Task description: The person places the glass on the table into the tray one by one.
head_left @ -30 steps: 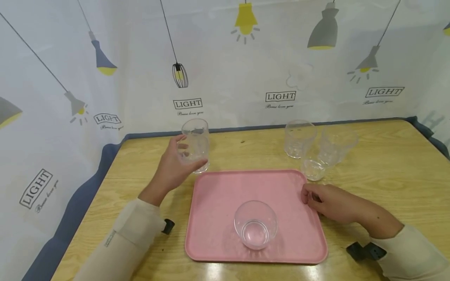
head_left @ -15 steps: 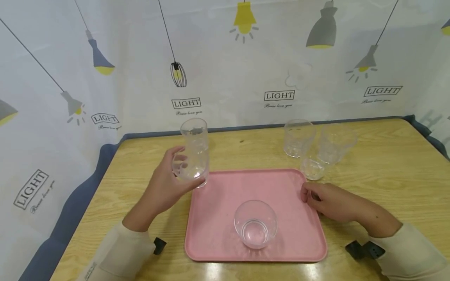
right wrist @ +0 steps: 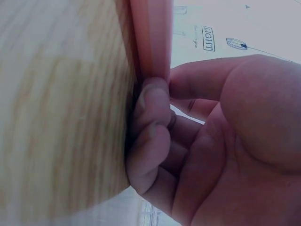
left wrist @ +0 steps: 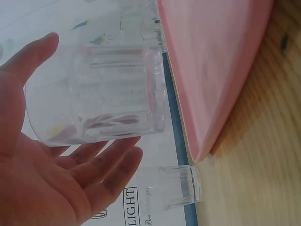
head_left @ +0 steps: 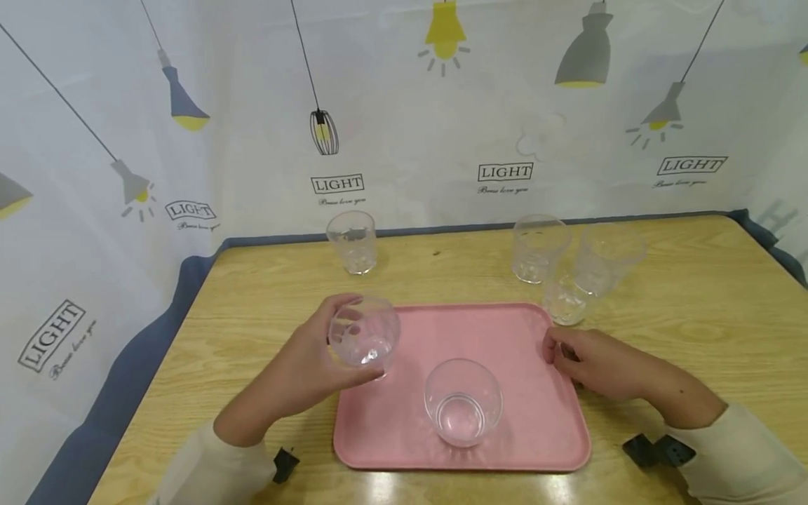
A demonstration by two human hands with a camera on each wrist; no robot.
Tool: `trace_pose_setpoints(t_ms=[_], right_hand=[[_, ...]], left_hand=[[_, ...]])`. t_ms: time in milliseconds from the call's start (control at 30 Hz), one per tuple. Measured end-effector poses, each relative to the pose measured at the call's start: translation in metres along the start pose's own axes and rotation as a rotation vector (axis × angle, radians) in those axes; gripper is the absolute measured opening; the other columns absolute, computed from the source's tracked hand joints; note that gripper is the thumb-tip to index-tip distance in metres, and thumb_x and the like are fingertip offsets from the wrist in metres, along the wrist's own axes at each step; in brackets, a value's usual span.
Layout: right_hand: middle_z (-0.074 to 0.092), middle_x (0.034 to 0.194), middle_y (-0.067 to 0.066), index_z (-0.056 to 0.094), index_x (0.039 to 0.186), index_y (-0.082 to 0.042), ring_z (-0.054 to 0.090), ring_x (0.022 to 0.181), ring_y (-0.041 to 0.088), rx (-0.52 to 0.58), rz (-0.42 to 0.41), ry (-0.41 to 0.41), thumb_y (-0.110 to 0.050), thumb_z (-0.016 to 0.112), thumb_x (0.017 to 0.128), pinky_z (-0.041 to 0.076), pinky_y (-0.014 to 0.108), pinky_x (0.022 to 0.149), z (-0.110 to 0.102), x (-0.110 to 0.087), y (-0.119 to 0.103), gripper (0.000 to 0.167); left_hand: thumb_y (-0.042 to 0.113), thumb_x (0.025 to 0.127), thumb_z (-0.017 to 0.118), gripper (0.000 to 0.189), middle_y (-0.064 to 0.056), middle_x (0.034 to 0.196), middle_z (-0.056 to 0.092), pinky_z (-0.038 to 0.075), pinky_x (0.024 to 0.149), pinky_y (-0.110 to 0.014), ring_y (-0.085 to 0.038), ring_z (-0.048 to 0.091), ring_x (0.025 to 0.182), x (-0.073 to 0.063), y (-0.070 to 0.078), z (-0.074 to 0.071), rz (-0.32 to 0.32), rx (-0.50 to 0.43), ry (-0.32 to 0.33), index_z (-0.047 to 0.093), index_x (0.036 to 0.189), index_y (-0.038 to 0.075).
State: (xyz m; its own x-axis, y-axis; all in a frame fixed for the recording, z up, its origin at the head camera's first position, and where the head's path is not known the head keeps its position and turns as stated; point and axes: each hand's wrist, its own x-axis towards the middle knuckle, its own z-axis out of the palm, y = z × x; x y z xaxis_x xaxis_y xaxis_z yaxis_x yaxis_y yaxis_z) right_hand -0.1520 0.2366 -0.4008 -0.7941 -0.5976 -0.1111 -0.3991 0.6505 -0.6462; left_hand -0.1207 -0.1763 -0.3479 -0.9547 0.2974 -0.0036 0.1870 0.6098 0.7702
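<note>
My left hand (head_left: pixel 303 365) holds a clear drinking glass (head_left: pixel 362 330) between thumb and fingers, above the left edge of a pink tray (head_left: pixel 473 326). In the left wrist view the held glass (left wrist: pixel 113 94) has a fluted lower part, and its base is apart from the tray (left wrist: pixel 207 61). Another clear glass (head_left: pixel 463 410) stands upright on the tray, near its front edge. At the tray's right side, my right hand (head_left: pixel 600 361) grips the rim. The right wrist view shows curled fingers (right wrist: pixel 150 150) at the tray's edge (right wrist: pixel 153 42), low against the wooden table.
One clear glass (head_left: pixel 355 245) stands at the back left of the wooden table (head_left: pixel 265 280). Several more, including a back right glass (head_left: pixel 536 252), cluster behind the tray's right corner. A lamp-printed cloth (head_left: pixel 410 126) hangs behind the table.
My left hand has carried its glass from beside the back left glass toward me and right, over the tray's left edge. The right hand keeps its place on the rim.
</note>
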Motion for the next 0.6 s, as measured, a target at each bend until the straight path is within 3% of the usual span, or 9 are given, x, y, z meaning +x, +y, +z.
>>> trace_pose_setpoints(t_ms=[600], right_hand=[[0.05,0.071,-0.007,0.058,0.094,-0.015,0.045,0.059,0.0,-0.02,0.01,0.014,-0.003,0.053,0.099,0.044,0.022,0.053,0.0003,-0.0002,0.0013,0.014]], left_hand=[[0.036,0.068,0.093,0.093,0.004,0.129,0.059,0.05,0.103,-0.041,-0.016,0.058,0.12,-0.0065,-0.0102,0.0018,0.15,-0.044,-0.316,0.038,0.143,0.028]])
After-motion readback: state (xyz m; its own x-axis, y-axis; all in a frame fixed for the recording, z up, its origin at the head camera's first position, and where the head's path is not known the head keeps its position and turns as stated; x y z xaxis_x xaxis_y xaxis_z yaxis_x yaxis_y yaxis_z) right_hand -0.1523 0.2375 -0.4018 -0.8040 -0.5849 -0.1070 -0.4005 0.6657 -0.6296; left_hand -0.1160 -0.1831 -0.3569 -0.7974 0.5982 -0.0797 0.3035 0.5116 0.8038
